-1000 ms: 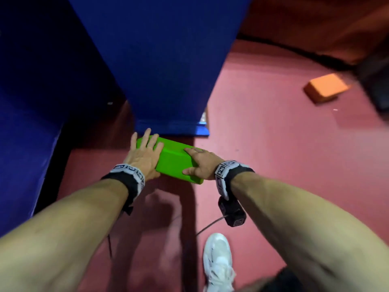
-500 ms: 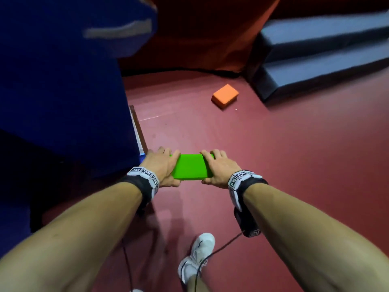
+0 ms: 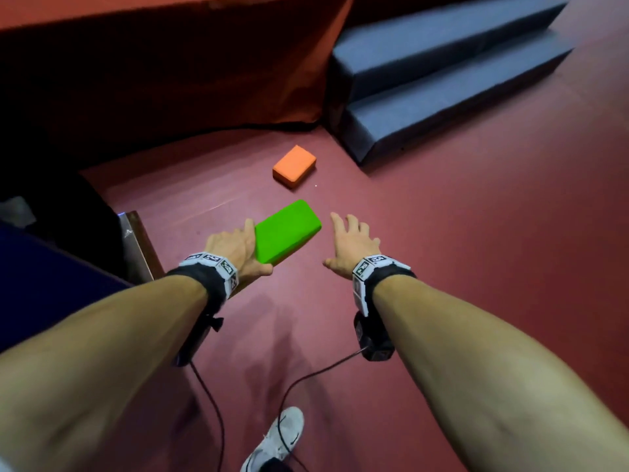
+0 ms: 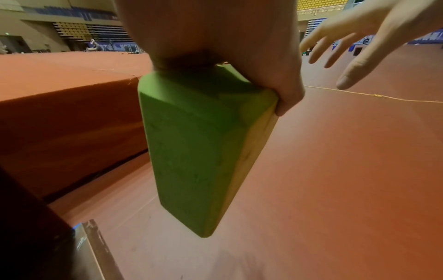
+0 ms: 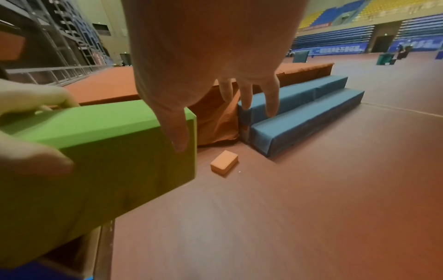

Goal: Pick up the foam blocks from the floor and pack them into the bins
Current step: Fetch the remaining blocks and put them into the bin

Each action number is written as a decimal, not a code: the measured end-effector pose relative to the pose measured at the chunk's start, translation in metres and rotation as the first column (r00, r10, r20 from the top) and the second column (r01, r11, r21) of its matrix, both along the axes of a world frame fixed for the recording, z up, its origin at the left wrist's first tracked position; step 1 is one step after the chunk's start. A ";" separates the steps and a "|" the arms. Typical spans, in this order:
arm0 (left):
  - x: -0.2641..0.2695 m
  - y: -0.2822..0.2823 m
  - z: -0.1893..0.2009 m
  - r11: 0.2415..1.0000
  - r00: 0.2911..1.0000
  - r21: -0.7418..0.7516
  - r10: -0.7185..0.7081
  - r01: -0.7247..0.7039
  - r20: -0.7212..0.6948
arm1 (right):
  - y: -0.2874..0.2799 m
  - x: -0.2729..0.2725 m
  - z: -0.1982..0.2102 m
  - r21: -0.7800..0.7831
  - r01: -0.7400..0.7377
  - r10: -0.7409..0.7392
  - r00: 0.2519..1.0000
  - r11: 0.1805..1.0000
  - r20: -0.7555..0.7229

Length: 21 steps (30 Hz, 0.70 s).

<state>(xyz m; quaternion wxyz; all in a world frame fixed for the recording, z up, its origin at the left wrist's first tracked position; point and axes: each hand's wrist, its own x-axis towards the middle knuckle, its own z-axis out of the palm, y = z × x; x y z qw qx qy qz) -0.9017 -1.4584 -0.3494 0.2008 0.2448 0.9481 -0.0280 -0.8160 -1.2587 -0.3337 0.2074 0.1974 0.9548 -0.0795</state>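
My left hand point(image 3: 238, 248) grips one end of a green foam block point(image 3: 287, 231), held above the red floor; the block point(image 4: 199, 147) hangs from the thumb and fingers in the left wrist view. My right hand point(image 3: 350, 243) is off the block, a little to its right, fingers spread and holding nothing; in the right wrist view its fingers point(image 5: 246, 94) hang straight beside the green block point(image 5: 100, 147). An orange foam block point(image 3: 294, 166) lies on the floor just beyond, also in the right wrist view as the orange block point(image 5: 224, 162).
Blue padded steps point(image 3: 442, 80) stand at the back right. A red-covered platform point(image 3: 170, 73) runs along the back left. A dark blue padded object point(image 3: 51, 277) with a wooden-edged base point(image 3: 136, 247) is at my left. Cables and my white shoe point(image 3: 279, 441) are below.
My right hand has let go of the green block and moved off to the right, fingers spread. The left hand alone now holds the block, turned lengthwise away from me. The view swung toward the orange block.
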 end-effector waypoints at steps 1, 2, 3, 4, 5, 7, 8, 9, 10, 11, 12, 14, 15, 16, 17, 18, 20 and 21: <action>-0.012 0.011 0.003 1.000 1.000 0.004 0.010 -0.010 0.001 | 0.013 -0.009 0.003 0.005 0.000 0.000 1.000 1.000 0.008; -0.028 0.024 0.004 1.000 1.000 0.014 0.014 -0.014 -0.010 | 0.028 -0.021 0.007 0.011 -0.003 0.003 1.000 1.000 0.002; -0.041 0.034 0.006 1.000 0.999 0.024 0.014 -0.014 -0.029 | 0.039 -0.031 0.009 0.018 -0.004 0.004 1.000 1.000 -0.001; -0.059 0.047 0.009 0.999 0.999 0.038 0.019 -0.017 -0.050 | 0.051 -0.046 0.012 0.022 -0.010 0.010 1.000 1.000 -0.008; -0.072 0.056 0.010 0.999 0.997 0.048 0.027 -0.024 -0.069 | 0.061 -0.058 0.014 0.026 -0.019 0.019 1.000 0.999 -0.009; -0.104 0.077 0.011 0.997 0.995 0.062 0.058 -0.054 -0.078 | 0.080 -0.090 0.015 0.031 -0.041 0.042 0.999 0.999 -0.008; -0.119 0.087 0.011 0.995 0.995 0.071 0.074 -0.069 -0.074 | 0.088 -0.107 0.014 0.031 -0.046 0.046 0.999 0.998 -0.008; -0.139 0.099 0.011 0.993 0.994 0.086 0.091 -0.085 -0.066 | 0.098 -0.132 0.013 0.033 -0.055 0.056 0.998 0.998 -0.012; -0.156 0.108 0.010 0.991 0.993 0.103 0.096 -0.089 -0.062 | 0.107 -0.152 0.012 0.034 -0.058 0.059 0.998 0.998 -0.016; -0.175 0.117 0.007 0.988 0.993 0.124 0.101 -0.093 -0.061 | 0.116 -0.175 0.010 0.037 -0.061 0.062 0.998 0.997 -0.023; -0.203 0.126 0.001 0.985 0.992 0.141 0.113 -0.103 -0.060 | 0.126 -0.206 0.006 0.044 -0.070 0.071 0.997 0.997 -0.030; -0.254 0.143 -0.009 0.979 0.989 0.161 0.137 -0.127 -0.053 | 0.145 -0.264 -0.004 0.053 -0.083 0.084 0.996 0.995 -0.033; -0.277 0.148 -0.014 0.979 0.988 0.152 0.143 -0.134 -0.052 | 0.153 -0.288 -0.010 0.054 -0.090 0.092 0.995 0.994 -0.026; -0.300 0.154 -0.018 0.977 0.985 0.144 0.163 -0.154 -0.051 | 0.160 -0.314 -0.016 0.059 -0.105 0.107 0.994 0.993 -0.017; -0.325 0.159 -0.023 0.972 0.980 0.141 0.195 -0.187 -0.041 | 0.169 -0.346 -0.022 0.063 -0.132 0.133 0.991 0.989 -0.002; -0.340 0.160 -0.026 0.967 0.975 0.137 0.219 -0.214 -0.026 | 0.174 -0.366 -0.025 0.063 -0.151 0.150 0.988 0.987 0.018; -0.376 0.164 -0.027 0.960 0.967 0.113 0.257 -0.255 0.001 | 0.185 -0.408 -0.028 0.052 -0.181 0.179 0.983 0.982 0.036; -0.392 0.164 -0.026 0.957 0.962 0.098 0.273 -0.273 0.013 | 0.189 -0.426 -0.028 0.049 -0.198 0.196 0.980 0.979 0.045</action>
